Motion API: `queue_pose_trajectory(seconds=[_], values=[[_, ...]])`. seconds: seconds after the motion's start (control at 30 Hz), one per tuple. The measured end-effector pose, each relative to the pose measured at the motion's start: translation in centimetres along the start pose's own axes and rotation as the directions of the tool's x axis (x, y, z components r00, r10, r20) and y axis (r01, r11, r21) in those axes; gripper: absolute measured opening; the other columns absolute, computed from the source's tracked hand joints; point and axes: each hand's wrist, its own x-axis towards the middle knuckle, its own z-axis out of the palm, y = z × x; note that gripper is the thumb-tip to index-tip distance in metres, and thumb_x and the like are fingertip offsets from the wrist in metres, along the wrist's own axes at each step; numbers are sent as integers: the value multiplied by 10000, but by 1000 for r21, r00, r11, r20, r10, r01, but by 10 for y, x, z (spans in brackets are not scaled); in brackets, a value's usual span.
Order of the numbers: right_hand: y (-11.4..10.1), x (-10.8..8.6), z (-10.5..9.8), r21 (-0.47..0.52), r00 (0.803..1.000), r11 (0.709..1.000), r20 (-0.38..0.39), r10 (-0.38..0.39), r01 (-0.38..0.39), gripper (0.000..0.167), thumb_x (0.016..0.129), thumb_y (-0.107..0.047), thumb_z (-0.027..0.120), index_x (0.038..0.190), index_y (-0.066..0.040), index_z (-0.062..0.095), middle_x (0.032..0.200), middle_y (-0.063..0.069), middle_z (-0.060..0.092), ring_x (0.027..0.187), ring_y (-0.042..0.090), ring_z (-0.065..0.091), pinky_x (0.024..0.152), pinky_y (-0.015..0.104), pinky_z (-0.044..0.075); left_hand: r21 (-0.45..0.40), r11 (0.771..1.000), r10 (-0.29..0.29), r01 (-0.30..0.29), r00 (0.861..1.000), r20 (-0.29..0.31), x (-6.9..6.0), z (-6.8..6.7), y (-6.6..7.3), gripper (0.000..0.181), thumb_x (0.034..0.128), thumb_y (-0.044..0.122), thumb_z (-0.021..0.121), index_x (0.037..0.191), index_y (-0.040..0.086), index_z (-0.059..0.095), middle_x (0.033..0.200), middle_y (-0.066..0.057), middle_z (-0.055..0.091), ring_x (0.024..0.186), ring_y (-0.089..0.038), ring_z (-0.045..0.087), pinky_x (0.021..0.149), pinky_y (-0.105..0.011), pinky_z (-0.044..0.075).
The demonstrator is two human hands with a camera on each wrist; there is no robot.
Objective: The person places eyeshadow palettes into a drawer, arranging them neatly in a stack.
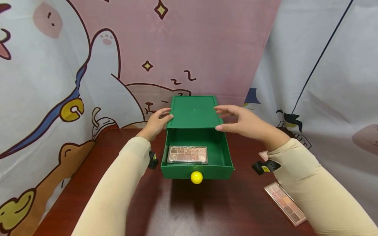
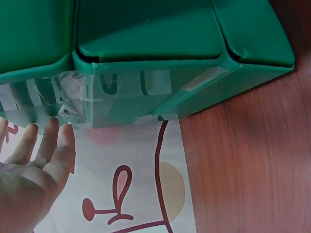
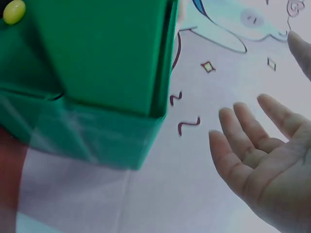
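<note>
A green drawer box (image 1: 194,111) stands on the table with its drawer (image 1: 217,150) pulled out toward me. Inside the drawer, at the front left, lies an eyeshadow palette (image 1: 187,154) with a clear lid. On the drawer's front is a round yellow knob (image 1: 196,177). My left hand (image 1: 156,124) is at the box's left side, fingers loosely bent; in the left wrist view its fingertips (image 2: 52,124) reach the taped lower edge. To the right of the box, my right hand (image 1: 246,124) is spread with thumb and fingers apart, holding nothing; the right wrist view shows a gap to the box.
A second palette (image 1: 285,203) lies on the dark red table (image 1: 141,209) by my right forearm. Part of another palette (image 1: 263,155) shows near the right wrist, mostly hidden. Behind the table hangs a printed cartoon cloth (image 1: 206,49).
</note>
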Motion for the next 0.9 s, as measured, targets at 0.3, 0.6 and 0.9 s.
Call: queue_pose_trajectory(seconds=[0.3, 0.6, 0.9], values=[[48, -41, -3, 132, 987, 988, -131, 97, -80, 628, 961, -259, 612, 1508, -129, 333, 1441, 143, 437, 1317, 317, 412, 1020, 571, 352, -17, 1000, 8, -8, 1000, 14, 1, 0, 0, 486, 1002, 299, 540, 1464, 211, 419, 1498, -60, 385, 1326, -256, 417, 995, -486, 423], [100, -78, 9, 50, 978, 981, -83, 191, -188, 624, 963, -279, 603, 1487, -57, 345, 1399, 228, 471, 1244, 400, 479, 877, 462, 493, -1, 1000, 12, -12, 1000, 14, 1, 1, 0, 487, 1002, 303, 539, 1466, 215, 416, 1497, -57, 389, 1335, -249, 409, 990, -480, 426], [145, -117, 26, 36, 963, 964, -41, 266, -265, 633, 951, -290, 613, 1454, -3, 357, 1388, 286, 450, 1220, 482, 466, 800, 463, 517, -24, 1000, 4, -4, 1000, -3, 0, 1, -1, 485, 998, 290, 550, 1460, 214, 426, 1497, -59, 390, 1323, -246, 425, 984, -467, 432]])
